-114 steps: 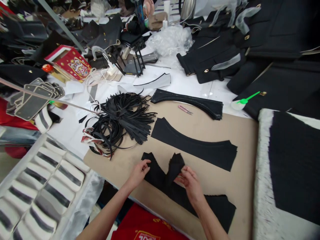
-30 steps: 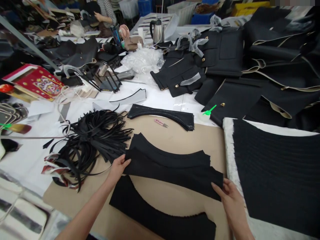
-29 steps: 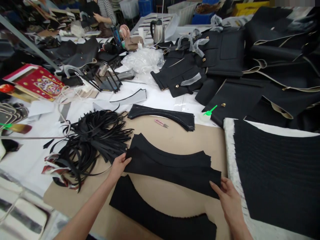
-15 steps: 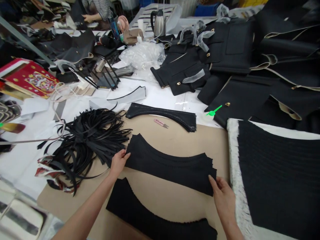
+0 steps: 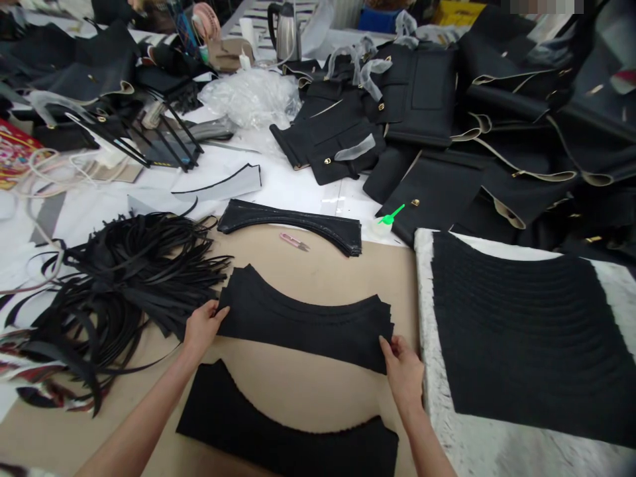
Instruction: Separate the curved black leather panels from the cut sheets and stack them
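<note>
Several black curved pieces lie in a fanned stack (image 5: 303,324) on the brown board. My left hand (image 5: 205,324) pinches the stack's left end between thumb and fingers. At the opposite end my right hand (image 5: 403,368) grips the right edge, thumb on top. Closer to me is another black curved stack (image 5: 288,434), which neither hand touches. Beyond the held pieces are a narrower curved black strip stack (image 5: 293,222) and pink thread snips (image 5: 294,242). A bundle of black straps (image 5: 134,278) lies to the left of my left hand.
On the right, overlapping black sheets (image 5: 527,331) cover a white-edged board (image 5: 427,318). A small pot with a green stick (image 5: 392,215) stands behind the brown board (image 5: 342,278). Farther back are black bag parts (image 5: 422,93), clear plastic (image 5: 253,99), a router (image 5: 163,149) and a kettle (image 5: 285,33).
The view has swung to the right, so everything sits farther left. Both hands still hold the stack's ends, and its left edges appear more fanned out.
</note>
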### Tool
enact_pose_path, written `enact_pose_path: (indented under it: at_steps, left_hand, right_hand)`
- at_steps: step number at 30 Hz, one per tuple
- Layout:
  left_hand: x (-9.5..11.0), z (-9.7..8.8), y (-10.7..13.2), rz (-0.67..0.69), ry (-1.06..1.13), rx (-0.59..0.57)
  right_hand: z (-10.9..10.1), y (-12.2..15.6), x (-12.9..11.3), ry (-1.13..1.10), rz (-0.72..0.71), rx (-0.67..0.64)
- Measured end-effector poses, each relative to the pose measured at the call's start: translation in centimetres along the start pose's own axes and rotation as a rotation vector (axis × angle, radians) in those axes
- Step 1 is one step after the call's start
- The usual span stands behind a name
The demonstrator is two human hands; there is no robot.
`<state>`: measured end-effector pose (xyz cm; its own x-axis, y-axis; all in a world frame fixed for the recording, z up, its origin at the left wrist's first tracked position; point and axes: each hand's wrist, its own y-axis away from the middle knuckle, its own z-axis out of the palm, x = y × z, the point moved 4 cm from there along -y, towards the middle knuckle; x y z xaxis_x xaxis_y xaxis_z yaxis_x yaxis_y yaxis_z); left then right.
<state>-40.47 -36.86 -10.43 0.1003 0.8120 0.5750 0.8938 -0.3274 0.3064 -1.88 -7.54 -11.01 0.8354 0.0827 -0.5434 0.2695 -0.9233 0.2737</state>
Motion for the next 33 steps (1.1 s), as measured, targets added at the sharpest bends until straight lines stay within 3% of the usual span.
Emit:
enact_pose_path:
  at_steps: [6, 22, 33]
  left_hand:
    - [0.2, 0.1, 0.1, 0.03, -0.058, -0.037]
    - [0.3, 0.2, 0.4, 0.023, -0.104, 0.034]
    - [1.3, 0.1, 1.2, 0.068, -0.113, 0.016]
  right_hand:
    - [-0.2, 0.1, -0.1, 0.026, 0.037, -0.009]
    - [0.9, -1.3, 1.5, 0.204, 0.121, -0.126]
    - [1.1, -1.3, 2.4, 0.168, 0.14, -0.136]
